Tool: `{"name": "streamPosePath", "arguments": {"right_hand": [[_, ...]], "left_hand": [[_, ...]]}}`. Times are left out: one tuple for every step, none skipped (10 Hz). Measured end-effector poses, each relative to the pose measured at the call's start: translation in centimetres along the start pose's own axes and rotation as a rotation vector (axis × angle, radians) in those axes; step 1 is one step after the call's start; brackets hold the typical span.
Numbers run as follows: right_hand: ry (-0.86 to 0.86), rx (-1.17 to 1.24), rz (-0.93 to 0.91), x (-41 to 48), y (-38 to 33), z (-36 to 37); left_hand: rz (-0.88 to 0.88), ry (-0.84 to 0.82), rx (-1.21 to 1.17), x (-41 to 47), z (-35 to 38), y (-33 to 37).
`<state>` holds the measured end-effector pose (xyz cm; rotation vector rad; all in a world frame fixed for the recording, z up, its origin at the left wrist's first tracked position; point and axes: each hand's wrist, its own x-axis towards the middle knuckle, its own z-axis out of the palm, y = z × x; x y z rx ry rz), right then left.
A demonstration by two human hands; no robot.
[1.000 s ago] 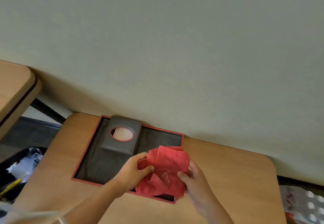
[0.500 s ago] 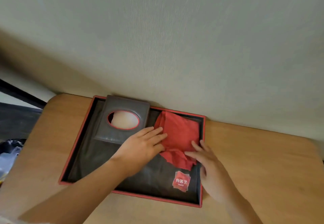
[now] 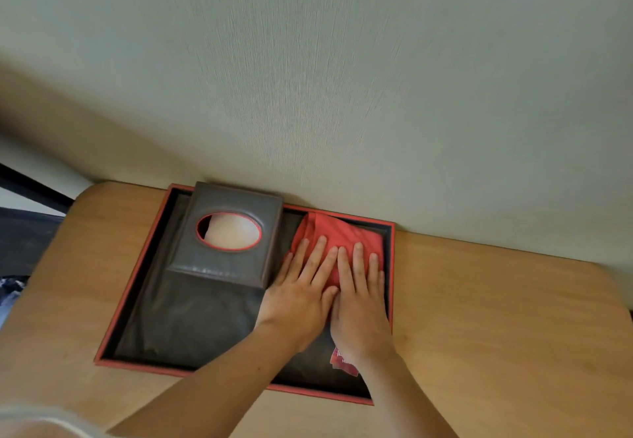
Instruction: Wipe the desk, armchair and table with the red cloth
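The red cloth (image 3: 337, 232) lies folded in the back right corner of a dark tray with a red rim (image 3: 191, 321). The tray sits on the wooden table (image 3: 496, 317) against the wall. My left hand (image 3: 298, 295) and my right hand (image 3: 359, 304) lie side by side, flat on the cloth's near half. Their fingers are stretched out and not curled around it. The near edge of the cloth is hidden under my palms.
A dark tissue box (image 3: 219, 263) with an oval opening stands in the tray just left of my left hand. A red label (image 3: 339, 360) shows on the tray floor by my right wrist. The pale wall (image 3: 342, 78) rises right behind the tray. Dark floor (image 3: 20, 242) lies left of the table.
The cloth went from being held bunched above the tray's front edge to lying in its back right corner. Both hands let go and now rest flat on it. The view moved closer.
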<state>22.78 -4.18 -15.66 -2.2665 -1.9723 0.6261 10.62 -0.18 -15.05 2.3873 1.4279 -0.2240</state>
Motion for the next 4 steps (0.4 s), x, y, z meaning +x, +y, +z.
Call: {"name": "streamPosePath", "arguments": {"right_hand": [[0.017, 0.017, 0.011, 0.6, 0.0, -0.1], [-0.017, 0.01, 0.013, 0.5, -0.4, -0.8], [-0.076, -0.007, 0.047, -0.1, -0.7, -2.7], [-0.145, 0.084, 0.052, -4.7, -2.2, -5.2]], "left_hand": [[-0.01, 0.0, 0.055, 0.7, 0.5, -0.2], [-0.037, -0.017, 0.036, 0.7, 0.1, -0.1], [-0.011, -0.046, -0.031, -0.1, -1.7, -0.3], [0.14, -0.099, -0.033, -3.9, -4.5, -0.5]]}}
